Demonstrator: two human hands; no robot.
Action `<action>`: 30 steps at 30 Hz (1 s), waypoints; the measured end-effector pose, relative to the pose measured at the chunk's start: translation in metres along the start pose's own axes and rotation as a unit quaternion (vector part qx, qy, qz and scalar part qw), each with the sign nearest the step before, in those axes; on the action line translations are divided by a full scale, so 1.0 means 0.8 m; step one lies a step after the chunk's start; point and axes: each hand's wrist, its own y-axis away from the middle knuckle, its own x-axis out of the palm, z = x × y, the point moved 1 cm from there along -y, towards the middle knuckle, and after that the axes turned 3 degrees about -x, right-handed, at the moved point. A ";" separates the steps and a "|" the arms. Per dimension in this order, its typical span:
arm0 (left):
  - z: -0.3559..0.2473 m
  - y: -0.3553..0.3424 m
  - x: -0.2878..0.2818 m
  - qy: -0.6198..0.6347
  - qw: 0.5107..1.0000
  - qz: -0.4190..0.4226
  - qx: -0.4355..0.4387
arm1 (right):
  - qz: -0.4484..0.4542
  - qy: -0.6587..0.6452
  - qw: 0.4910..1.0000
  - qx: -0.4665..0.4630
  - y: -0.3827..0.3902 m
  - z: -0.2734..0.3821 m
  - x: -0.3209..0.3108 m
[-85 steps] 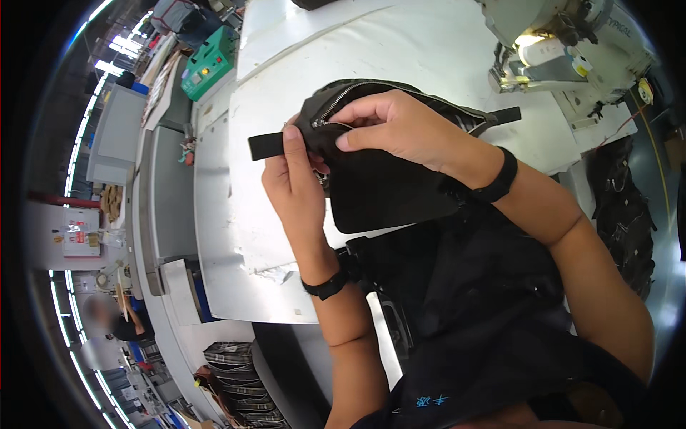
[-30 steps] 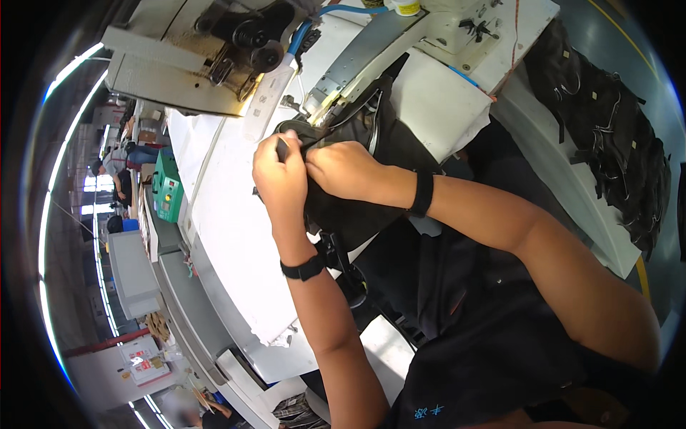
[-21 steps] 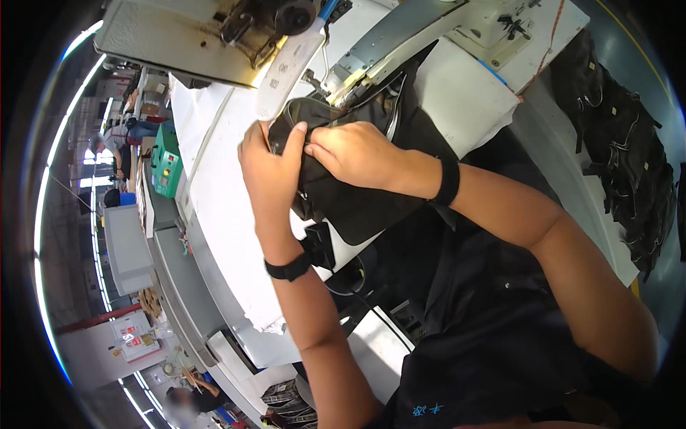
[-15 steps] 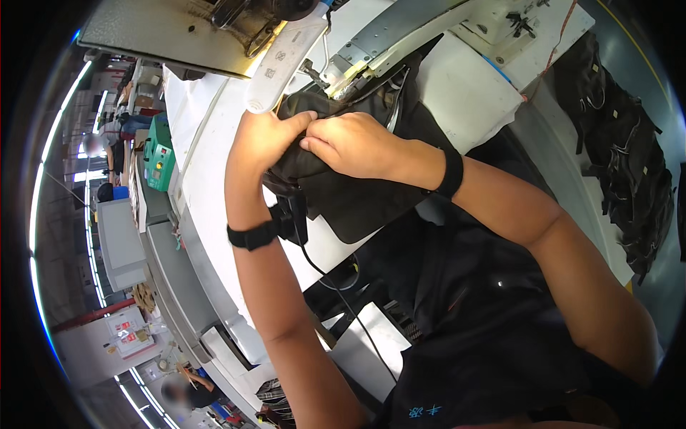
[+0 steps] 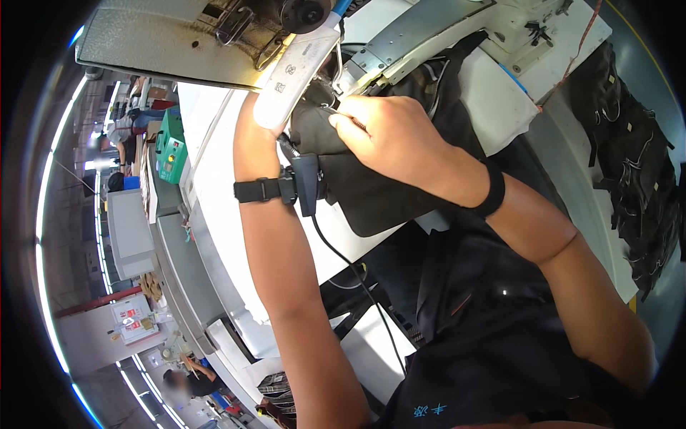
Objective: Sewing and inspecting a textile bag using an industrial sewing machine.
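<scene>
Black fabric piece [image 5: 386, 193], stitched like a bag part, lies under the sewing machine's presser area, with a zipper [image 5: 439, 82] along its far right side. My right hand [image 5: 400, 132] is closed above the fabric, thumb and fingers pinched together. A small silvery tip shows by its fingertips; I cannot make out what it belongs to. My left hand [image 5: 251, 118] reaches in at the fabric's left edge. Its fingers are hidden behind the machine's white plastic cover [image 5: 296, 75].
The grey machine head [image 5: 171, 43] overhangs the far left, and its metal arm [image 5: 414, 36] stretches right. Black fabric pieces [image 5: 629, 171] hang in a pile at the right. A green box [image 5: 170, 146] stands left. A black cable [image 5: 354, 268] trails from my left wrist device [image 5: 307, 182].
My hands have separated. My left hand has moved behind the white cover, while my right hand has shifted right and closed near the needle area. The view has shifted slightly.
</scene>
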 end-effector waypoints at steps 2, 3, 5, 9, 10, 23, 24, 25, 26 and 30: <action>-0.007 0.021 -0.001 0.033 0.998 -0.018 0.043 | 0.005 -0.011 1.000 -0.008 -0.001 0.001 -0.004; -0.012 0.037 -0.002 0.062 0.994 -0.085 0.037 | 0.001 -0.016 1.000 -0.014 -0.001 0.000 -0.005; -0.018 0.073 0.012 -0.141 0.972 -0.143 0.120 | 0.020 -0.004 1.000 -0.009 0.000 -0.002 -0.006; -0.022 0.133 0.039 -0.121 0.972 -0.182 -0.083 | 0.005 -0.002 0.999 -0.046 0.004 -0.009 -0.007; -0.020 0.140 0.047 -0.067 0.974 -0.195 -0.096 | -0.018 0.012 0.996 -0.086 0.004 -0.009 -0.007; 0.038 0.155 0.026 0.482 0.869 -0.109 -0.042 | 0.058 0.014 0.994 -0.088 0.015 -0.012 -0.020; 0.034 0.159 0.021 0.522 0.841 -0.135 -0.057 | 0.075 -0.011 0.994 -0.075 0.018 -0.015 -0.021; 0.029 0.163 0.023 0.521 0.847 -0.096 -0.040 | 0.098 -0.032 0.993 -0.053 0.020 -0.018 -0.021; 0.021 0.169 0.023 0.421 0.889 -0.179 -0.010 | 0.099 -0.033 0.993 -0.060 0.021 -0.020 -0.022; -0.005 0.187 0.051 0.094 0.966 -0.240 -0.010 | 0.095 -0.059 0.991 -0.075 0.024 -0.024 -0.024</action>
